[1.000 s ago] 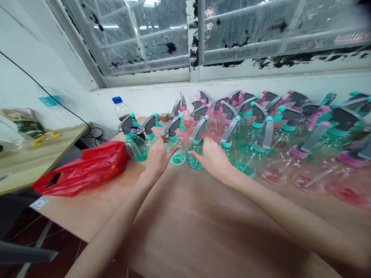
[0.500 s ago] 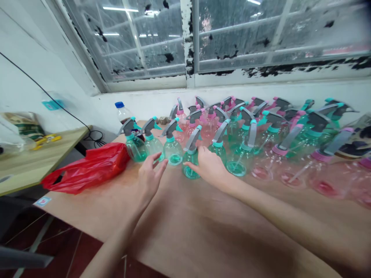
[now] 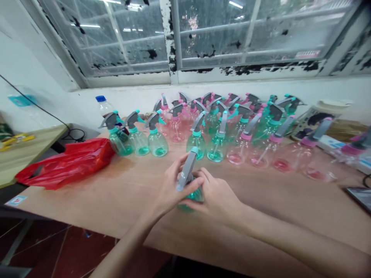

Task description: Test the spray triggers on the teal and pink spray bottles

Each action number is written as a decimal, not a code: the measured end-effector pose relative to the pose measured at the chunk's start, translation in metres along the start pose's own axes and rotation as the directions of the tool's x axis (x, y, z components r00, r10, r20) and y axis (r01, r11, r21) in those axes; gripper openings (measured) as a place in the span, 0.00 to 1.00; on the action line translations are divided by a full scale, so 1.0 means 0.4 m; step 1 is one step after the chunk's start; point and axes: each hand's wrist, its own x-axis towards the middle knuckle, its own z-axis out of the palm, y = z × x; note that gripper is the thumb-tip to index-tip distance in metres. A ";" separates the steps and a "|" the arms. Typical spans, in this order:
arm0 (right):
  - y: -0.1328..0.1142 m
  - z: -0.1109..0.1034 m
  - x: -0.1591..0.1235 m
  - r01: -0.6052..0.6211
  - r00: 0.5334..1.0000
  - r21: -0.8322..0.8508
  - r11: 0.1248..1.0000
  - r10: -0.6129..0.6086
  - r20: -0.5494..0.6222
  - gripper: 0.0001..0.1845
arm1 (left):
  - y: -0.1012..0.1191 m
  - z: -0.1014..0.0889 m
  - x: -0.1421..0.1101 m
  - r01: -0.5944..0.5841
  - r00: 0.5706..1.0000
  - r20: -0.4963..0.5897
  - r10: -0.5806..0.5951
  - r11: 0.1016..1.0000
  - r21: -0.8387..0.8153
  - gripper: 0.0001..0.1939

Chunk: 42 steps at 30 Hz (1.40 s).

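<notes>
A teal spray bottle (image 3: 188, 181) with a grey trigger head stands near the middle of the wooden table (image 3: 121, 193), pulled out from the rows. My left hand (image 3: 171, 191) curls round its left side below the grey trigger. My right hand (image 3: 216, 197) wraps its body from the right. Both hands hold this one bottle. Behind it stand rows of teal spray bottles (image 3: 156, 137) and pink spray bottles (image 3: 240, 148), reaching back to the wall under the window.
A crumpled red plastic bag (image 3: 65, 162) lies at the table's left end. A blue-capped drink bottle (image 3: 102, 106) stands behind the teal ones. A second table (image 3: 20, 152) lies to the left. A dark phone (image 3: 361, 197) rests at the right edge, a printed box (image 3: 307, 123) behind.
Both hands have pulled one teal spray bottle out of the front row toward me and now grip it together. The view has shifted to the right.
</notes>
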 end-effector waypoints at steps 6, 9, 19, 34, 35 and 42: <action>0.035 -0.042 -0.083 0.044 0.994 0.020 0.999 -0.042 -0.097 0.27 | 0.036 0.095 -0.012 -0.132 0.991 0.005 0.132 0.987 0.093 0.16; 0.080 -0.057 -0.118 0.096 0.994 0.089 0.991 -0.090 -0.066 0.30 | 0.041 0.134 -0.009 -0.155 0.986 -0.040 0.160 0.983 0.102 0.16; 0.334 -0.036 -0.222 -0.044 0.996 0.026 0.999 0.042 0.081 0.22 | 0.042 0.165 0.039 -0.131 0.988 -0.071 0.134 0.991 0.040 0.19; 0.341 -0.025 -0.234 -0.054 0.995 0.012 0.998 0.053 0.085 0.22 | 0.049 0.153 0.052 -0.152 0.987 0.037 0.155 0.986 -0.069 0.21; 0.341 -0.025 -0.233 -0.054 0.995 0.009 0.998 0.053 0.090 0.22 | 0.050 0.154 0.050 -0.149 0.988 0.039 0.152 0.986 -0.072 0.21; 0.340 -0.027 -0.231 -0.066 0.992 0.002 0.998 0.065 0.107 0.23 | 0.042 0.146 0.041 -0.079 0.996 0.028 0.080 0.995 -0.054 0.19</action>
